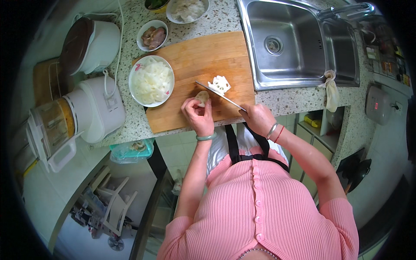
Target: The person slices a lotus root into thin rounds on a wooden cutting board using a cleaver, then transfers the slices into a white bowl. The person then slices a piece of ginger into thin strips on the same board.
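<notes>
Pink sweater front, hands over cutting board (208,65).
Left hand (198,113) pinches lotus root end (202,97); right hand (258,118) closed around knife (219,95); slices (220,83) beyond blade, plate of slices (151,81) left of board.

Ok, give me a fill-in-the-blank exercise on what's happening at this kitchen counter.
1. The right hand holds a ____ over the cutting board.
2. The left hand holds a pale lotus root piece on the ____.
3. The white sliced pieces are piled on a ____ at the board's left edge.
4. To the right of the board is a steel ____ with two basins.

Missing words: knife; cutting board; plate; sink
</notes>
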A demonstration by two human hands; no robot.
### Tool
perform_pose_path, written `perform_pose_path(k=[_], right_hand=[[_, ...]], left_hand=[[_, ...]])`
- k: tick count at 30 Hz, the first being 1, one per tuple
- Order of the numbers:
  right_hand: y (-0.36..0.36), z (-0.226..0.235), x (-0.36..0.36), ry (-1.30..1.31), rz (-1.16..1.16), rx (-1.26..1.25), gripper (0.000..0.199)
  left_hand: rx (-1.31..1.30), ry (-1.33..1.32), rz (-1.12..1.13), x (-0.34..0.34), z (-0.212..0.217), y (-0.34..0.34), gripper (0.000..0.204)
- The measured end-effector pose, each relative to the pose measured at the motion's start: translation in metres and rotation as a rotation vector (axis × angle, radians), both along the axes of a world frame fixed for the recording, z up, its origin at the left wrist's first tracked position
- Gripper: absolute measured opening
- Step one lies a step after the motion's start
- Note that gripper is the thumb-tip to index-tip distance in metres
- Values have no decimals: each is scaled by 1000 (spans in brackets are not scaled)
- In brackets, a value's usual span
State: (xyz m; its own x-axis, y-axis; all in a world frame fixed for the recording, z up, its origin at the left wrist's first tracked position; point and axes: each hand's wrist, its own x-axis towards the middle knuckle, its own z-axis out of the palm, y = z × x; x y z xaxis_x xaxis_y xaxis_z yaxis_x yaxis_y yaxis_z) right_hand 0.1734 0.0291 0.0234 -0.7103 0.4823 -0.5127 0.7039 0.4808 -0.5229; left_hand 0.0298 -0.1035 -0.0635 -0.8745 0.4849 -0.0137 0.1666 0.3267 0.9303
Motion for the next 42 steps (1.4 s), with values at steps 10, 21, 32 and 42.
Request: perform_pose_path(k=[10, 21, 32, 42], right_hand=[[-9, -6, 1, 26, -42, -30, 20], [-4, -6, 7, 10, 1, 28, 20], [-23, 19, 16, 18, 26, 63, 15], [-26, 38, 1, -153, 69, -20, 15]], left_hand=[[-14, 195, -212, 3, 15, -5, 12], [-9, 264, -138, 2, 7, 3, 21], [8, 232, -49, 5, -1, 5, 20], [15, 190, -37, 7, -8, 3, 20]])
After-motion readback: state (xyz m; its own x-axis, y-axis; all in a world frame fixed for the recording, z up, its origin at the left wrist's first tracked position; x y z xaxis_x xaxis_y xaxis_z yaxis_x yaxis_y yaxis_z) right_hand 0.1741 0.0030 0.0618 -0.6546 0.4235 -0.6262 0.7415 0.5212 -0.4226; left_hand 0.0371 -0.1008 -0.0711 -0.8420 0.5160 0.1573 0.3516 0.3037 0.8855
